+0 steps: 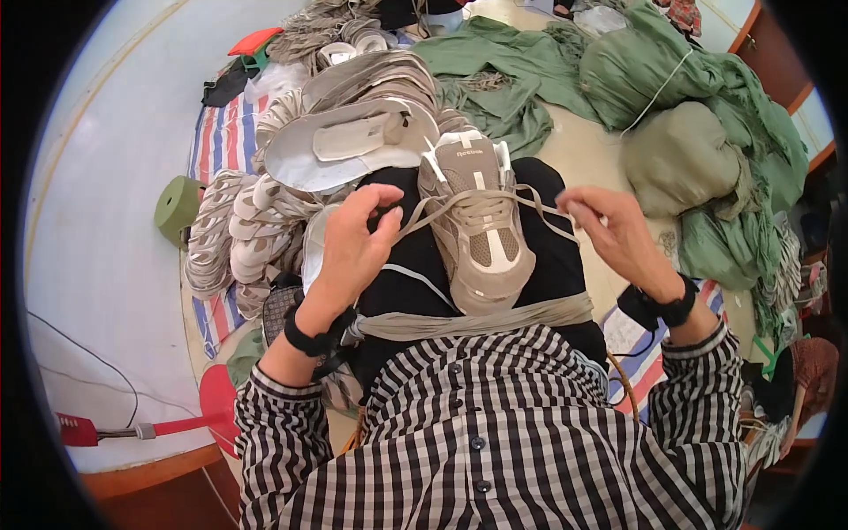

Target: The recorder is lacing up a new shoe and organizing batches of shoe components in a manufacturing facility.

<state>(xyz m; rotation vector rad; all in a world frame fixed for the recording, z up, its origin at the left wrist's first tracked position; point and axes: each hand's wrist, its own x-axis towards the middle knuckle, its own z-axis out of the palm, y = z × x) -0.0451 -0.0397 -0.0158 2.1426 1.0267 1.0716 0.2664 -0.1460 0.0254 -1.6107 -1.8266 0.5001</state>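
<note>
A beige and white sneaker upper lies on my lap, its toe pointing at me and its tongue standing at the far end. No sole shows on it. The flat beige shoelace runs across its eyelets, and an end leads out to each side. On the left, my left hand has its fingers curled, with one lace end at the thumb and fingertip. Across from it, my right hand pinches the other lace end between thumb and fingers. Both hands are raised apart from the upper.
Stacked sneaker uppers lie at the left on a striped plastic sheet. A green tape roll is beside them. Green cloth bundles fill the far right. A grey strap crosses my lap, and a red-handled tool lies at lower left.
</note>
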